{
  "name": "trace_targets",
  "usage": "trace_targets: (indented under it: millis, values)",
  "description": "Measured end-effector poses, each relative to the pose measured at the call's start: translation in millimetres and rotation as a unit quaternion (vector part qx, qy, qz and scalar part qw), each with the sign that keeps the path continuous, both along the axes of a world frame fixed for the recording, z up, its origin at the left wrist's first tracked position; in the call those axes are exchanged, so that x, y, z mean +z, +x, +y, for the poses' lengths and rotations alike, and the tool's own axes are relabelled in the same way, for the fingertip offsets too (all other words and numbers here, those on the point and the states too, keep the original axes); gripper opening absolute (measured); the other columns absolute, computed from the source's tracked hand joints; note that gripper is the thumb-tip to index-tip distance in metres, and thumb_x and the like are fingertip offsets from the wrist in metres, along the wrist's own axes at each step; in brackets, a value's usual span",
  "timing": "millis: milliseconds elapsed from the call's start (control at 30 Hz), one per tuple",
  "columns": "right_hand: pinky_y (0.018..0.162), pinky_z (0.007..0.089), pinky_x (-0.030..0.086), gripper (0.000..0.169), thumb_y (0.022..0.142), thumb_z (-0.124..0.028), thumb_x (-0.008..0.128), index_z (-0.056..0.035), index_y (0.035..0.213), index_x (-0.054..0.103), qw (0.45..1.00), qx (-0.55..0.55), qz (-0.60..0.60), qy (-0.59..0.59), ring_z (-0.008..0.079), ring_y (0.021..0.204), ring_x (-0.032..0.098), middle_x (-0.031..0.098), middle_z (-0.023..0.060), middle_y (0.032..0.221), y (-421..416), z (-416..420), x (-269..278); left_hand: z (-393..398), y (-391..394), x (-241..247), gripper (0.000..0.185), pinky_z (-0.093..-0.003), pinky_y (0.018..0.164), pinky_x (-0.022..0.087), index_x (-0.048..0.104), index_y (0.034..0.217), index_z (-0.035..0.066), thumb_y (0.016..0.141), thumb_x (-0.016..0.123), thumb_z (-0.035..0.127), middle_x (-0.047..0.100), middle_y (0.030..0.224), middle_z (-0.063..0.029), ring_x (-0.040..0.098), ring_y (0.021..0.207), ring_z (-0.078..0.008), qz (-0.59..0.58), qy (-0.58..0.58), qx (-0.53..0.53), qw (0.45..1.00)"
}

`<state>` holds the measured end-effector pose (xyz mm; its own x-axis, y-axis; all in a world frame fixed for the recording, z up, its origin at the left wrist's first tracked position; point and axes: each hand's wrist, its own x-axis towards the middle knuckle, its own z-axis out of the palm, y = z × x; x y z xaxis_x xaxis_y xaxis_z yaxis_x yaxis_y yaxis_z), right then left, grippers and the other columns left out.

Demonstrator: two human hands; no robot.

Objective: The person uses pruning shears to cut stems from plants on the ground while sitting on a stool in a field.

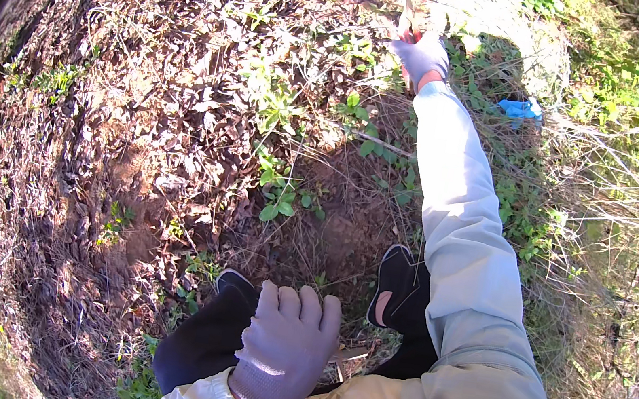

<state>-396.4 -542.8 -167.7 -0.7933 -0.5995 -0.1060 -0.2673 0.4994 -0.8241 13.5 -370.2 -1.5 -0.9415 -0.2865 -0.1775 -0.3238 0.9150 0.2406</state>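
My right hand (422,56), in a grey glove, is stretched far forward at the end of a pale sleeve. It grips a red-handled bladed hand tool (410,31), and a narrow pointed blade juts out beyond the fist over sunlit litter. Glare and the hand hide the rest of the tool. Close to my body, my left hand (290,342) wears a matching glove. Its back faces up, with the fingers side by side over the dark trousers (202,336); the palm is hidden. Ahead of my feet lie dry leaves (184,113) and small green plants (279,203).
A dark shoe (395,280) shows at right, the other beside my left knee. Crumpled blue material (521,109) lies in the grass right of my forearm. Dry stalks (614,241) tangle along the right side. A thin twig (379,142) crosses the ground ahead.
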Motion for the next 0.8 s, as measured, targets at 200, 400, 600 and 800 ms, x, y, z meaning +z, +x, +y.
trace_targets:
  millis: [200,400,600,800]
  values:
    - [0.069,0.0349,0.050,0.046,0.068,-0.041,0.074,-0.0002,0.089,0.067,0.968,0.071,0.183,0.158,0.0239,0.073,0.067,0.068,0.0131,0.079,13.1,9.0,27.5,16.2,5.5,-1.5,0.036,-0.0369,0.077,0.041,0.056,0.095,0.006,0.072,0.069,0.030,0.051,0.079,-0.0058,0.053,0.078,-0.0220,0.003,-0.009,-0.005,1.000]
    - [0.075,0.0345,0.047,0.053,0.071,-0.049,0.070,-0.0010,0.092,0.065,0.953,0.121,0.162,0.226,0.0275,0.083,0.065,0.067,0.0149,0.085,2.2,18.4,18.6,32.2,9.8,-3.4,0.040,-0.0367,0.076,0.041,0.056,0.096,0.006,0.071,0.071,0.033,0.053,0.079,-0.0056,0.055,0.078,-0.0221,-0.001,0.010,0.003,1.000]
    - [0.076,0.0342,0.048,0.052,0.068,-0.032,0.077,-0.0038,0.108,0.058,0.978,0.142,0.081,0.127,0.0212,0.085,0.064,0.065,0.0118,0.098,42.3,62.3,68.8,37.2,18.3,-4.9,0.040,-0.0366,0.072,0.041,0.057,0.096,0.007,0.072,0.071,0.036,0.055,0.079,-0.0066,0.057,0.076,-0.0229,-0.020,-0.014,0.036,0.999]
    - [0.079,0.0363,0.047,0.049,0.074,-0.039,0.073,0.0010,0.101,0.063,0.949,0.151,0.265,0.078,0.0239,0.083,0.064,0.067,0.0157,0.086,36.0,119.8,133.5,38.2,16.9,13.2,0.037,-0.0377,0.067,0.043,0.057,0.097,0.007,0.071,0.072,0.028,0.056,0.077,-0.0072,0.059,0.072,-0.0246,0.056,0.031,0.079,0.995]
